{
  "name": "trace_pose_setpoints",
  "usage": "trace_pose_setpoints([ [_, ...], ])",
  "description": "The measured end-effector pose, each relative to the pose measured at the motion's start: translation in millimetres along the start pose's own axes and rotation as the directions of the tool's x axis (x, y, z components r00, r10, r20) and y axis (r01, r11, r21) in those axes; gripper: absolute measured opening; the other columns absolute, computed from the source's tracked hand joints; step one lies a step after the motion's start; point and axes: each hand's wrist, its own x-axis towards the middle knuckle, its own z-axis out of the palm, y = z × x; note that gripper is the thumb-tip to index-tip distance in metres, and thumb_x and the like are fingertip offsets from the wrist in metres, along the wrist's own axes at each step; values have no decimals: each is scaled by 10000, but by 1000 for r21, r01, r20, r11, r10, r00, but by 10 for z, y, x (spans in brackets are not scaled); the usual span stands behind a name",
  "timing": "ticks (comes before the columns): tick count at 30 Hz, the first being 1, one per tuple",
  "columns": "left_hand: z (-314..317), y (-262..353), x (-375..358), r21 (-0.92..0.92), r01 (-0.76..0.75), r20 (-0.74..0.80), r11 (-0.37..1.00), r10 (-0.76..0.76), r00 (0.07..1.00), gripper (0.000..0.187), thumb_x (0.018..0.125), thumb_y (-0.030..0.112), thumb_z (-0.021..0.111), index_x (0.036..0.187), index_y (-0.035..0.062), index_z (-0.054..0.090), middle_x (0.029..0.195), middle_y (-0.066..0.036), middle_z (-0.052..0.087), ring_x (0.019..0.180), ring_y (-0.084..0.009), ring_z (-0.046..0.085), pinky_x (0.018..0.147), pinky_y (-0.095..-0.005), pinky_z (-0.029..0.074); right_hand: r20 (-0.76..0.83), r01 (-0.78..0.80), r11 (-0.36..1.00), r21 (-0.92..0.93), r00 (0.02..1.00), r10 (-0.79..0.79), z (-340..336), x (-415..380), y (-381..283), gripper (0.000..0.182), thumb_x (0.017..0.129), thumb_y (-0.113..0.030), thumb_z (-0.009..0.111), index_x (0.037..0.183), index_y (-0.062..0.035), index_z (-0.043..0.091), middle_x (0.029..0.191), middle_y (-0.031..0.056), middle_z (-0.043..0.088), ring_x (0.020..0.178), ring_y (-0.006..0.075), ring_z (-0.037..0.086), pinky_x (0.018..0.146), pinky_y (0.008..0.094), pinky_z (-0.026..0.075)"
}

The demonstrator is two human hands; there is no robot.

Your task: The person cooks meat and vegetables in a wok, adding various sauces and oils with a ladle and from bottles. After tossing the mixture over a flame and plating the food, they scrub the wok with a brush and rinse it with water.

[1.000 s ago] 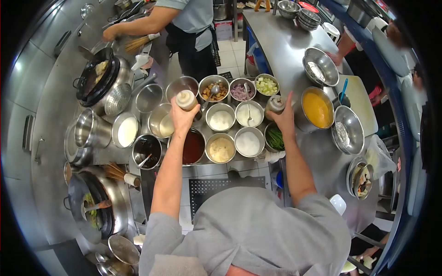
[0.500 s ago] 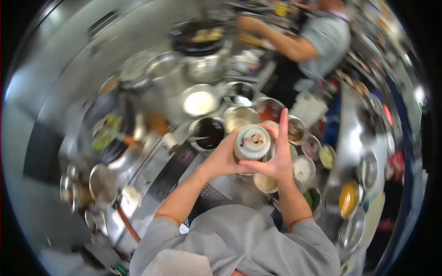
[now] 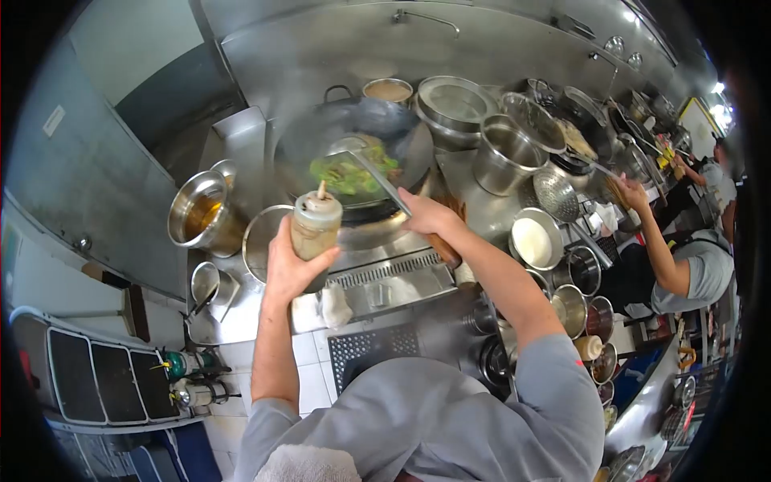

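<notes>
My left hand [image 3: 291, 265] is wrapped round a squeeze bottle [image 3: 316, 225], held upright with its nozzle up, near the front edge of a large wok [image 3: 414, 153]. My right hand [image 3: 426, 215] grips a metal utensil with a wooden handle [image 3: 443, 251]. Its metal shaft reaches over the wok, where its far end meets green vegetables [image 3: 361, 167]. Faint steam hangs above them.
Left of the wok stands a metal pot of amber liquid [image 3: 201, 210]. A white cloth [image 3: 335, 307] hangs at the stove's front edge. To the right are a bowl of white contents [image 3: 535, 239], a perforated ladle [image 3: 554, 195] and a co-worker [image 3: 695, 269].
The view has swung left to the wok. Both hands were round the bottle; now my left hand alone holds it, and my right hand has taken hold of the wooden-handled utensil.
</notes>
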Motion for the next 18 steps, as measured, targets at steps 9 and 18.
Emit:
trace_pose_setpoints([
  [9,-403,-653,1057,299,-49,94,953,22,995,748,623,276,819,1235,5,484,1089,-233,635,1032,-386,608,883,-434,483,-71,17,439,898,992,108,96,-570,-415,636,906,-61,572,1458,-78,256,748,3,482,525,79,460,402,227,392],
  [18,80,-928,1799,687,-167,322,708,-90,942,769,627,338,799,1284,95,480,1089,-211,623,1004,-377,610,863,-444,497,62,-61,122,991,998,1,-71,-877,-615,586,949,-60,512,1472,-80,248,638,-41,372,471,47,386,366,222,380],
])
